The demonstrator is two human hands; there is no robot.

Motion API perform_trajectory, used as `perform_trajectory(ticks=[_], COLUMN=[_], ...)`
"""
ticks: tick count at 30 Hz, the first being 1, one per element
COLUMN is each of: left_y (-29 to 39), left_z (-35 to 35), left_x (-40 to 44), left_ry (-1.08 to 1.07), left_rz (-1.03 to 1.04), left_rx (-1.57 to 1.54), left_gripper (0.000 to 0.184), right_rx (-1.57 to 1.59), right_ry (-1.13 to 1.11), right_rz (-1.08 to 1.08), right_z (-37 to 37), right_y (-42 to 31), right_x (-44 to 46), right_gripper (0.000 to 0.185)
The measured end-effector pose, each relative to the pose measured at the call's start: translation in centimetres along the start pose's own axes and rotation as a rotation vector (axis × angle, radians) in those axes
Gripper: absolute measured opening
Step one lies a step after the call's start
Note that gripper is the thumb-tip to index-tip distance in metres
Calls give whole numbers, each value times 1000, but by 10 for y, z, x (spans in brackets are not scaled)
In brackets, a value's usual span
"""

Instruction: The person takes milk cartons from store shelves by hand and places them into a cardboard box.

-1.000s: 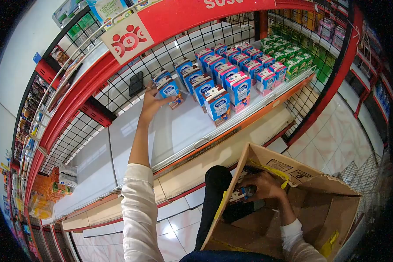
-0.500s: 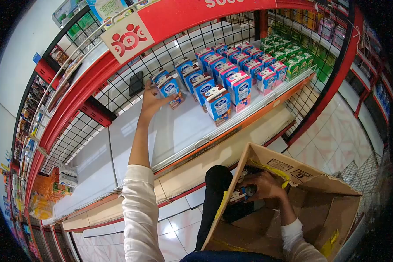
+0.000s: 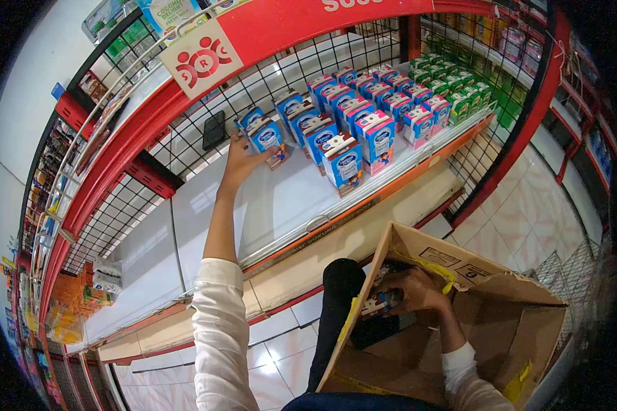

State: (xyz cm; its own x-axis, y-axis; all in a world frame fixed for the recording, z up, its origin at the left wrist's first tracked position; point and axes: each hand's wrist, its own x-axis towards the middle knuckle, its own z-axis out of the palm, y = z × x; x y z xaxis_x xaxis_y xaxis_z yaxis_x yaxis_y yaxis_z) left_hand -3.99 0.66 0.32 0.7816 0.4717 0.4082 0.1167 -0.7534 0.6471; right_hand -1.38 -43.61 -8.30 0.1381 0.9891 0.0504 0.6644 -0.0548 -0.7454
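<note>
My left hand (image 3: 242,161) reaches over the shelf and is closed around a blue and brown milk carton (image 3: 265,138), thumb on its near side. That carton stands upright on the white shelf, with another of the same kind (image 3: 251,115) just behind it. Inside the cardboard box (image 3: 507,274), my right hand (image 3: 415,291) curls around a dark carton (image 3: 376,303), which is partly hidden by the fingers and shadow. To the right of my left hand stands a row of brown-topped milk cartons (image 3: 343,168).
Pink-topped cartons (image 3: 375,140) and small green cartons (image 3: 459,106) fill the shelf's right part. A black phone (image 3: 214,130) leans by the wire mesh at the back. The shelf's front has a raised clear lip (image 3: 308,229). My knee (image 3: 343,277) is beside the box.
</note>
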Motion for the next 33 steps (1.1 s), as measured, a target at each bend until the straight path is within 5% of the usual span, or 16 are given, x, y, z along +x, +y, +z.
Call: perform_trajectory(ticks=[12,33], left_y=[1,5], left_z=[3,5], left_x=[-5,-7], left_ry=[-164,-119], left_rz=[-156,-103], left_rx=[-366,-281], left_gripper=[67,81], right_rx=[-12,-42], right_ry=[18,0], right_rz=[14,-13], right_z=[3,-4], right_y=[6,-5], right_x=[-4,1], right_gripper=[48,50])
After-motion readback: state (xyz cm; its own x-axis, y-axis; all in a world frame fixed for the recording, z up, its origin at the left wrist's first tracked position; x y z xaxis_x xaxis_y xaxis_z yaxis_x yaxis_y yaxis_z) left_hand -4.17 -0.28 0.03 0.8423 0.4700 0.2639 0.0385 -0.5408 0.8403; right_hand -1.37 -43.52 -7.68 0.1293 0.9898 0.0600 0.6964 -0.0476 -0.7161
